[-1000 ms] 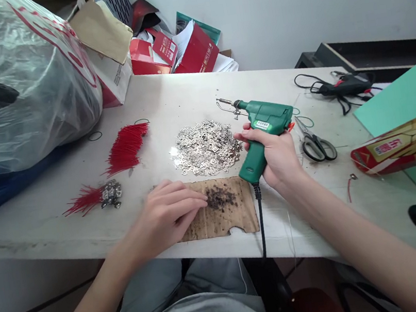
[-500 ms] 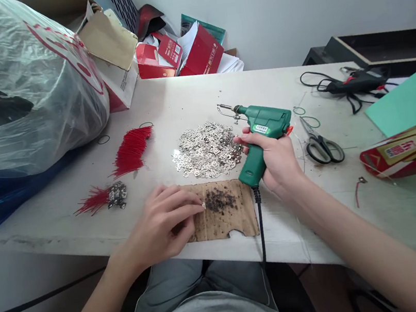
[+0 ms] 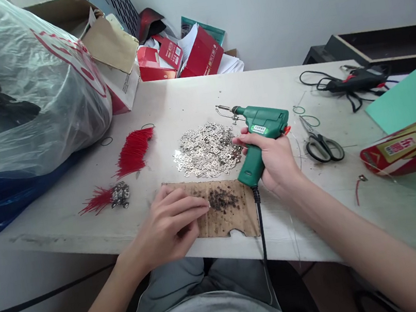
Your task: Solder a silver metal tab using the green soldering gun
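Note:
My right hand (image 3: 271, 159) is wrapped round the handle of a green soldering gun (image 3: 265, 120), whose metal tip points up and left above a pile of small silver metal pieces (image 3: 207, 151). Over the left part of a scorched cardboard piece (image 3: 218, 226), my left hand (image 3: 176, 218) pinches a tiny metal piece (image 3: 209, 204) at its fingertips. Dark burn marks cover the middle of the cardboard. To the left lie a row of red wires (image 3: 134, 151) and a bunch of red wires with metal ends (image 3: 120, 195).
Scissors (image 3: 324, 147), a black corded tool (image 3: 357, 81) and a red and gold package (image 3: 410, 146) are on the right. A large plastic bag (image 3: 67, 104) fills the left side. Red boxes (image 3: 202, 52) stand at the back.
My left hand has moved slightly right over the cardboard with the tiny piece. My right hand and the soldering gun have shifted very slightly left.

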Available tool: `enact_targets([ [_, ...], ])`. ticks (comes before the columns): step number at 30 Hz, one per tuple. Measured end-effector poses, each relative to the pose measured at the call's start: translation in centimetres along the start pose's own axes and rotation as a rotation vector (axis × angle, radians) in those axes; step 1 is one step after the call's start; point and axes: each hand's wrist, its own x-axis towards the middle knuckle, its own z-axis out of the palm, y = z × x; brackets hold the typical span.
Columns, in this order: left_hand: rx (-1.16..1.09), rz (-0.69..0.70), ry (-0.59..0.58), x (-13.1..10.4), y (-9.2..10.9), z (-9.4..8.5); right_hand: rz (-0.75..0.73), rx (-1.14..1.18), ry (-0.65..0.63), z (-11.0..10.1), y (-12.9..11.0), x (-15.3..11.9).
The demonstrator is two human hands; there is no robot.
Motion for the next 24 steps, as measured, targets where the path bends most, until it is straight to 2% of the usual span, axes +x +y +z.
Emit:
enact_targets([
  [24, 0.013, -0.008, 0.029, -0.18, 0.22, 0.64, 0.023, -0.039, -0.020, 0.06, 0.26, -0.23],
])
